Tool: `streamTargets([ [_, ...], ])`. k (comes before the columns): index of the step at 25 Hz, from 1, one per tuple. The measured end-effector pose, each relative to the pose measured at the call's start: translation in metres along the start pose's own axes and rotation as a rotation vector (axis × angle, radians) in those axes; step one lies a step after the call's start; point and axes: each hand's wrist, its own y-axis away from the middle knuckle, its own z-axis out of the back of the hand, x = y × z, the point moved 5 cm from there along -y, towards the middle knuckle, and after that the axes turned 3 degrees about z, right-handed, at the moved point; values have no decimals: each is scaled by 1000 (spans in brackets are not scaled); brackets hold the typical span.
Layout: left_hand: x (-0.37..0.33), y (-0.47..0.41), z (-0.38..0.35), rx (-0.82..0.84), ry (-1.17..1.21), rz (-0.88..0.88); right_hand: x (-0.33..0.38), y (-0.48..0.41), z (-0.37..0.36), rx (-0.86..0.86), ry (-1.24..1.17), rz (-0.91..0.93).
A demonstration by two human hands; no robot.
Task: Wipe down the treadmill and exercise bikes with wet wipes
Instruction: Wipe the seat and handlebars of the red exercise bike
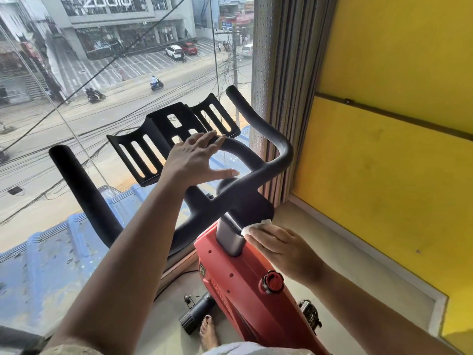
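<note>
Head view: right hand point(279, 248), fingers flat, presses the wipe point(256, 226) on the grey post point(229, 237); open left hand point(195, 157) steadies the handlebar point(256, 179). Better to work round all 4 sides.

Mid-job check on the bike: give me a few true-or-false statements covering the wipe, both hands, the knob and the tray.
1. The right hand presses the wipe against the grey post. True.
2. The left hand holds a second wipe. False: it holds nothing and rests flat on the handlebar.
3. The knob is red. True.
4. A phone sits in the black tray. False: nothing shows in it.
</note>
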Motion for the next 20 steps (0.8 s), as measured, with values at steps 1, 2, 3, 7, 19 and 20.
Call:
streamTargets([
  [1, 0, 0, 0, 0, 1, 0, -7, 4, 3, -10, -35, -20],
  [2, 0, 0, -1, 0, 2, -2, -13, 7, 5, -14, -73, -54],
  [3, 0, 0, -2, -2, 3, -5, -17, 9, 7, -31, -112, -97],
  [7, 1, 0, -2, -1, 7, 0, -44, 16, 16, -240, -173, -453],
  [19, 1, -1, -3, -8, 7, 0, -35, -22, 0, -72, -324, -307],
  [20, 1, 0, -3, -12, 15, 0, -51, -19, 0, -103, -339, -401],
])
